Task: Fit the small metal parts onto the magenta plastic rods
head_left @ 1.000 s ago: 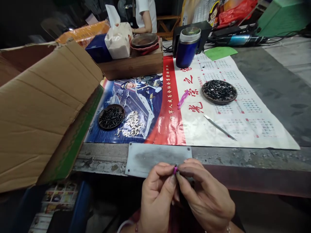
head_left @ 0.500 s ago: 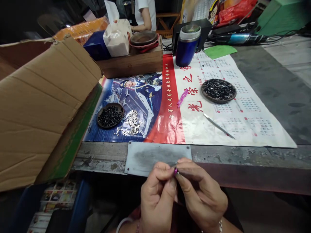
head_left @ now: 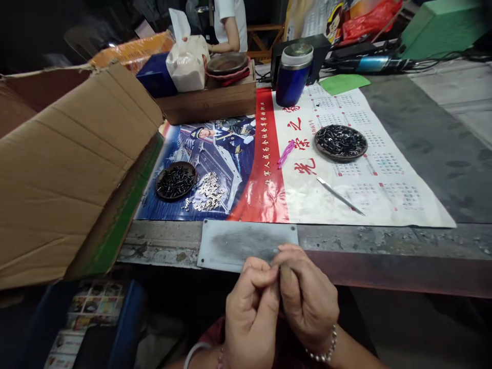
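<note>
My left hand (head_left: 250, 307) and my right hand (head_left: 305, 294) are pressed together just below the table's front edge, fingertips pinched against each other. What they hold is hidden between the fingers. Just beyond them a grey metal plate (head_left: 246, 243) lies on the table edge. On the calendar poster (head_left: 384, 174) sit a small dish of black screws (head_left: 176, 180), a heap of silver washers (head_left: 207, 190), a larger dish of black parts (head_left: 340, 142), pink pieces (head_left: 286, 152) and a thin metal blade (head_left: 340, 196).
A big cardboard box flap (head_left: 65, 169) overhangs the table's left side. At the back stand a wooden box (head_left: 207, 102), a white bag (head_left: 187, 61), a blue mug (head_left: 292, 74) and a green case (head_left: 442, 23). Another person's arm (head_left: 228, 31) shows behind.
My hands have drawn closer together and lower. The small purple piece seen between the fingertips earlier is now covered by the fingers. The view shifted slightly.
</note>
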